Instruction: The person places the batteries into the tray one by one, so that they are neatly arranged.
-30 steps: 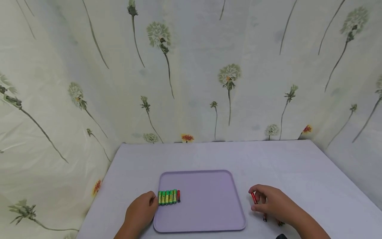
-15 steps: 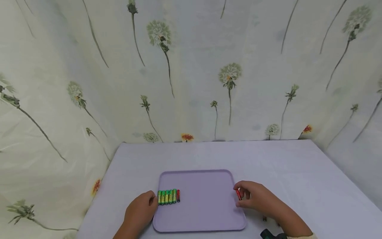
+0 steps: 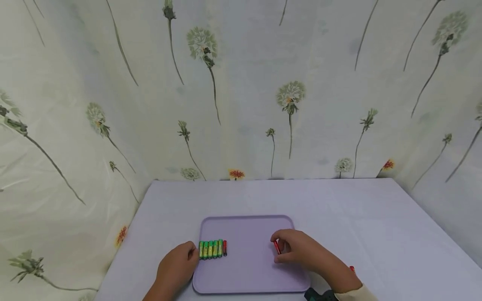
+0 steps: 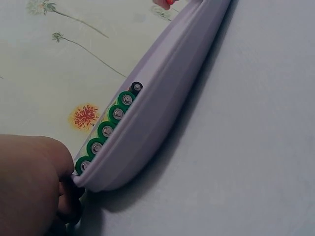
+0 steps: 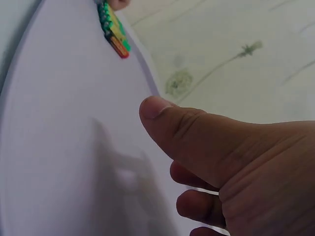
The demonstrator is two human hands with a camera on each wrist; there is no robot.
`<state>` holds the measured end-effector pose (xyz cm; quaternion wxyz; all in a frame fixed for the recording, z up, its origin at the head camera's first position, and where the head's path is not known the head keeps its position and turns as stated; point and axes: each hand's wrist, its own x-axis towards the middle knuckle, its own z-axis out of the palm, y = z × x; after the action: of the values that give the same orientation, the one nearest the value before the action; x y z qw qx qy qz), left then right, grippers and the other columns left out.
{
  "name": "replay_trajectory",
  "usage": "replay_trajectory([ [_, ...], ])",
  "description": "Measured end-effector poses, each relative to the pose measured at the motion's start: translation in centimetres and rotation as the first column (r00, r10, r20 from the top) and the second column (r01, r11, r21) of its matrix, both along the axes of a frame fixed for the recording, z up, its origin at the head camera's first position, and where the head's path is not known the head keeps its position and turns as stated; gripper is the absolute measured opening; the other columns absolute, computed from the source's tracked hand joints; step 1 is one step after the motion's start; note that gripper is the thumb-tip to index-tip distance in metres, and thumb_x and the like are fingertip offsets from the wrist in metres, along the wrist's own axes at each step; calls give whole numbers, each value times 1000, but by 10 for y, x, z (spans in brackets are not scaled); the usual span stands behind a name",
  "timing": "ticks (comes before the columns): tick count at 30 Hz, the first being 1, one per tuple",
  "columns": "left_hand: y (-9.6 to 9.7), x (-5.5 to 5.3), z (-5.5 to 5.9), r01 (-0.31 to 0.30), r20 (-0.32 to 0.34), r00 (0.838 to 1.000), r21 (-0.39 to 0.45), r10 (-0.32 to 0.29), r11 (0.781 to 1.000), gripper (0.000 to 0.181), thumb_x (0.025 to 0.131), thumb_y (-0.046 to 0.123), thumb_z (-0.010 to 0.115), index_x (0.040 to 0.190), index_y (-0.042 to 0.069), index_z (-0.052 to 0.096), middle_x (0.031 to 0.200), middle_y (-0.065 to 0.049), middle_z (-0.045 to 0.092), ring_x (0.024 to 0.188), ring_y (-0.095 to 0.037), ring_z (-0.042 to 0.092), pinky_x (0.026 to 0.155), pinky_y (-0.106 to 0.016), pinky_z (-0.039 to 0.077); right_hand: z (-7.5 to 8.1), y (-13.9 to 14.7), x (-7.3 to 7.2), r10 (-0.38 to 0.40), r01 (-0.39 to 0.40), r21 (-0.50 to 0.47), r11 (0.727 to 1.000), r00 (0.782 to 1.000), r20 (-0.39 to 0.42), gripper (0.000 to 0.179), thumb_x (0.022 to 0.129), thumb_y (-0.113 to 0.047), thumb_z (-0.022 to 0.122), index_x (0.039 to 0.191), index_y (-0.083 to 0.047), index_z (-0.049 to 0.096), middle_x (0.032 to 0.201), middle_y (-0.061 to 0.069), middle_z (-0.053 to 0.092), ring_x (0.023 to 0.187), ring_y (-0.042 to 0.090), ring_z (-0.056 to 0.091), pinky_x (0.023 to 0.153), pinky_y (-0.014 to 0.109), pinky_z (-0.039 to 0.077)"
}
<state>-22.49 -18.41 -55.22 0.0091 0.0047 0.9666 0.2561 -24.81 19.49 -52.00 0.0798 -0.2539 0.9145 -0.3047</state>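
A lilac tray [image 3: 252,276] lies on the table, its left edge gripped by my left hand [image 3: 178,267]; the left wrist view shows the curled fingers [image 4: 69,194] at the rim [image 4: 147,132]. Beside that hand, several green-and-yellow batteries [image 3: 211,249] lie in a side-by-side row on the tray. One thinner red-and-black battery [image 3: 224,248] ends the row on the right. My right hand [image 3: 301,250] pinches another red battery [image 3: 277,247] between thumb and fingers, above the tray's right half. In the right wrist view the thumb [image 5: 182,123] shows, while the held battery is hidden.
A red battery [image 3: 352,269] on the table at the right is partly covered by my right forearm. A black device [image 3: 320,295] sits at the right wrist. Flower-printed cloth [image 3: 244,92] hangs behind and at both sides of the white table [image 3: 241,196].
My right hand has carried the red battery leftward from the table right of the tray to above the tray. The left hand and the row of batteries have stayed put.
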Motion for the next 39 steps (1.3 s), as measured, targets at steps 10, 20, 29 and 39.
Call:
replay_trajectory([
  [10, -5, 1, -3, -11, 8, 1000, 5, 11, 1000, 19, 100, 29, 62, 82, 21, 60, 70, 5, 53, 63, -14, 48, 58, -33, 36, 1, -55, -4, 74, -74, -16, 997, 996, 41, 47, 81, -32, 91, 118, -14, 69, 85, -13, 61, 75, 2, 54, 72, 26, 48],
  [20, -2, 6, -5, -8, -3, 1000, 27, 8, 1000, 19, 99, 29, 62, 81, 22, 60, 70, 6, 53, 64, -12, 48, 58, -32, 37, -4, -90, -6, 87, -87, -31, 996, 996, 28, 46, 82, -31, 91, 119, -16, 69, 84, -15, 61, 75, 1, 55, 74, 25, 49],
  [29, -1, 4, -5, -11, 2, 1000, 13, 11, 1000, 19, 100, 29, 62, 82, 22, 61, 70, 7, 53, 64, -13, 48, 59, -33, 37, -11, -123, -14, 96, -95, -35, 995, 995, 29, 46, 82, -31, 91, 119, -15, 68, 83, -15, 61, 75, 0, 55, 74, 24, 49],
  [39, 1, 2, 3, -3, -28, 1000, 8, 3, 1000, 21, 99, 27, 62, 79, 22, 58, 68, 7, 52, 63, -12, 46, 58, -32, 36, -15, -136, -15, 28, -28, 23, 999, 1000, 1, 45, 82, -35, 90, 118, -17, 69, 82, -14, 58, 74, 2, 53, 70, 25, 46],
])
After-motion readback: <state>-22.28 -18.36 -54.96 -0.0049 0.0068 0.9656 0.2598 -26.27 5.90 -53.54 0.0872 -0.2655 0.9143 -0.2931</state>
